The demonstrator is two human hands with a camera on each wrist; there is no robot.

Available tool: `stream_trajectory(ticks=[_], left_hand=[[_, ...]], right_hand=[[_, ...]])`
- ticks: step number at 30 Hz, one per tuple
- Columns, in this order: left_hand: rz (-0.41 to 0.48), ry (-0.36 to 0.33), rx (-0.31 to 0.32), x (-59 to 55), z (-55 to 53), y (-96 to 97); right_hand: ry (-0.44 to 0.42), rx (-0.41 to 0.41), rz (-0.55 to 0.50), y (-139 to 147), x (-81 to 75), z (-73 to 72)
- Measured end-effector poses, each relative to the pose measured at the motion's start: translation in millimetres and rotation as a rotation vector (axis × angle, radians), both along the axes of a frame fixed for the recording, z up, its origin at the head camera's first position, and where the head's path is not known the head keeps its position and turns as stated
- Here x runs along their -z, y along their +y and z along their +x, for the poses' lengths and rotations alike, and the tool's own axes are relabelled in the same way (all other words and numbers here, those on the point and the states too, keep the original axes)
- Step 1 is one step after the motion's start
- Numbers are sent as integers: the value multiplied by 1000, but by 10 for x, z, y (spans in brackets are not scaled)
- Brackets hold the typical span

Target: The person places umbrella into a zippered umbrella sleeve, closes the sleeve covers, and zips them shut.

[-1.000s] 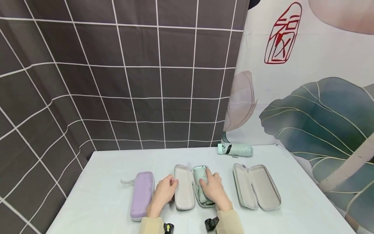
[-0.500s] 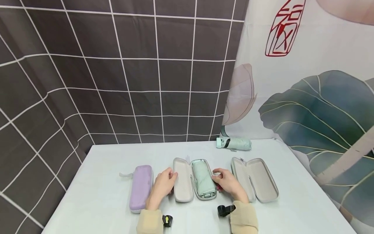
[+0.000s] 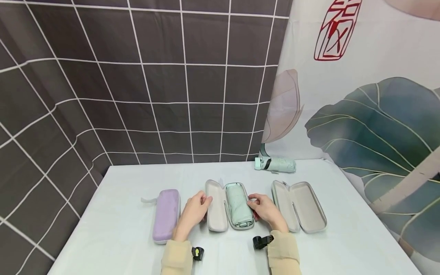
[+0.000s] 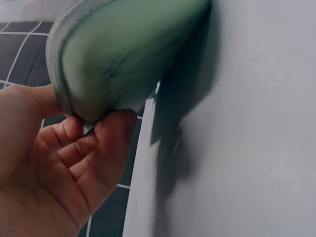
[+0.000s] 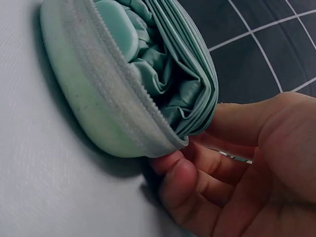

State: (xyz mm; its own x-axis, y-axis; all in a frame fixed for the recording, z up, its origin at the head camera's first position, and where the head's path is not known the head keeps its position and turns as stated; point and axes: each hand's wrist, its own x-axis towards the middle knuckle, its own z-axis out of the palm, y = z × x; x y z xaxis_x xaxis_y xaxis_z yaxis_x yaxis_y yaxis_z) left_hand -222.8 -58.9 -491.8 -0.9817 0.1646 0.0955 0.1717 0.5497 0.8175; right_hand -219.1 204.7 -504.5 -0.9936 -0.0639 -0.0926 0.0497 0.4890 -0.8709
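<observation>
An unfolded zip case (image 3: 216, 214) lies on the table between my hands, pale grey inside and light green outside. A folded mint-green umbrella (image 3: 240, 206) fills its right half, its pleated fabric (image 5: 192, 64) showing in the right wrist view. My left hand (image 3: 196, 209) grips the outer edge of the left half, thumb over the rim and fingers curled under the green shell (image 4: 118, 59). On the other side, my right hand (image 3: 266, 209) holds the right half, with its thumb at the rim by the umbrella and bent fingers beneath the zip edge (image 5: 168, 138).
A closed purple case (image 3: 166, 215) with a strap lies left of my left hand. Another unfolded grey-lined case (image 3: 309, 208) sits just right of my right hand. At the back edge of the white table (image 3: 130, 191) rests a second mint umbrella (image 3: 276, 164).
My right hand has moved off the top of the umbrella to the case's right side and now holds it there. The left hand has stayed at the left edge.
</observation>
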Motion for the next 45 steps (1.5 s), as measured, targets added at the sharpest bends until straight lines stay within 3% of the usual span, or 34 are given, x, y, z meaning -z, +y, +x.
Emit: stream_trajectory(ticks=[6, 10, 15, 21, 35, 40, 45], left_hand=[[128, -26, 62, -12, 1, 41], [157, -55, 60, -22, 3, 73], [147, -50, 75, -59, 17, 137], [161, -47, 144, -59, 45, 258], [115, -10, 204, 12, 141, 586], [76, -20, 183, 36, 190, 716], [39, 20, 128, 45, 227, 861]], right_hand=[[-7, 17, -28, -1, 9, -14], [7, 28, -37, -20, 35, -20], [8, 60, -14, -39, 49, -26], [1, 66, -13, -30, 59, -13], [21, 42, -11, -50, 32, -22], [34, 42, -3, -44, 25, -2], [22, 55, 5, -40, 14, -3]])
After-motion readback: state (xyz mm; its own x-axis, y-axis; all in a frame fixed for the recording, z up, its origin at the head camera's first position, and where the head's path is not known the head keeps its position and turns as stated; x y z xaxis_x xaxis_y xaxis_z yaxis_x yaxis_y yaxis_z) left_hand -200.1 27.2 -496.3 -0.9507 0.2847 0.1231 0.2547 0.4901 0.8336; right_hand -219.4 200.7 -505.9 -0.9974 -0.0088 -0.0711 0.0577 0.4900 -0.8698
